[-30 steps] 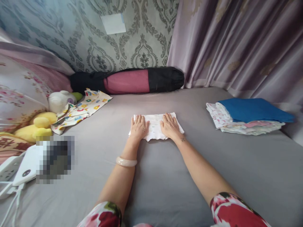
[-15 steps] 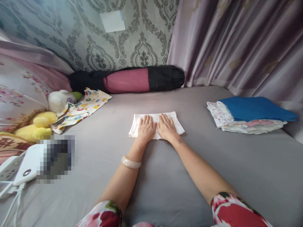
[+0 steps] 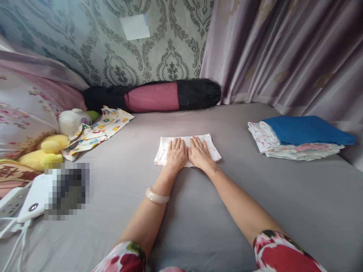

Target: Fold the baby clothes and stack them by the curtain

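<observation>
A folded white cloth [image 3: 163, 148] with a faint print lies on the grey bed sheet [image 3: 195, 211] in front of me, its layers showing at the left edge. My left hand [image 3: 176, 154] rests flat on the cloth, fingers stretched forward. Beside it, my right hand [image 3: 199, 153] also lies palm down on the cloth, with the thumbs close together. Both hands are open and grip nothing. The hands cover the middle of the cloth.
To the right sits a stack of folded clothes [image 3: 304, 153] topped by a blue one [image 3: 306, 129]. On the left are a patterned garment [image 3: 99, 130], plush toys [image 3: 53, 145], a white power bank [image 3: 35, 200] and a power strip [image 3: 13, 200]. A rolled mat [image 3: 151, 97] lies along the wall.
My left hand has shifted very slightly to the right on the cloth, nearer my right hand. The cloth and my right hand look the same.
</observation>
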A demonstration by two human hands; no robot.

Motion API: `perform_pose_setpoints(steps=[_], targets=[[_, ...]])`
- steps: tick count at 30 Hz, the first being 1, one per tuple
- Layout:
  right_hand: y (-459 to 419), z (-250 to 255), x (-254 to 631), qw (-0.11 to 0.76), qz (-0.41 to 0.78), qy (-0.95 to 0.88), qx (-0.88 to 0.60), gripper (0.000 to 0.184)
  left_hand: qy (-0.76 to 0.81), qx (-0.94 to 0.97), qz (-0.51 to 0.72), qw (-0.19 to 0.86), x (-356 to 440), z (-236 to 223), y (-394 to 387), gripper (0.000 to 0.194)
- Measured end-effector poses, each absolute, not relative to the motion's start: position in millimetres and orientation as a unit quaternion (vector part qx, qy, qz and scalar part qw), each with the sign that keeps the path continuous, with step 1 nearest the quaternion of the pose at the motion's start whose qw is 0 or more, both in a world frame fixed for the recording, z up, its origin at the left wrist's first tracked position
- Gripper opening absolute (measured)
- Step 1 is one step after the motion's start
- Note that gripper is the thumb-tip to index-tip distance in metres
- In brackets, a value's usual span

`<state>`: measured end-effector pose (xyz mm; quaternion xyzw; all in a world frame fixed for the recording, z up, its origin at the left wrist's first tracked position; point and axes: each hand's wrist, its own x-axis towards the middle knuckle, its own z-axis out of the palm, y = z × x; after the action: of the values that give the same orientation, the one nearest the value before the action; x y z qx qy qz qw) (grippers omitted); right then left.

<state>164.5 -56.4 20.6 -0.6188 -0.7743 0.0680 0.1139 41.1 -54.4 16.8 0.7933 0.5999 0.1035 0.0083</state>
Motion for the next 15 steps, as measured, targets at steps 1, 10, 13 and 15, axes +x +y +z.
perform_pose_setpoints(steps=[1,10,13,15], targets=[[-57.2,21.3,163.4,0.115,0.065,-0.778,-0.614,0.057,0.597,0.795,0.106,0.007,41.4,17.2,-54.3,0.053],[-64.7,17.9,152.6,0.114,0.053,-0.815,-0.565,0.057,0.607,0.782,0.134,0.029,28.8,15.0,-49.6,0.04],[-63.6,15.1,152.9,0.11,0.046,-0.817,-0.564,0.057,0.602,0.783,0.152,0.024,27.0,14.0,-47.1,0.033],[-63.1,13.7,153.4,0.11,0.039,-0.818,-0.563,0.057,0.597,0.783,0.173,0.025,25.4,13.9,-44.5,0.03]])
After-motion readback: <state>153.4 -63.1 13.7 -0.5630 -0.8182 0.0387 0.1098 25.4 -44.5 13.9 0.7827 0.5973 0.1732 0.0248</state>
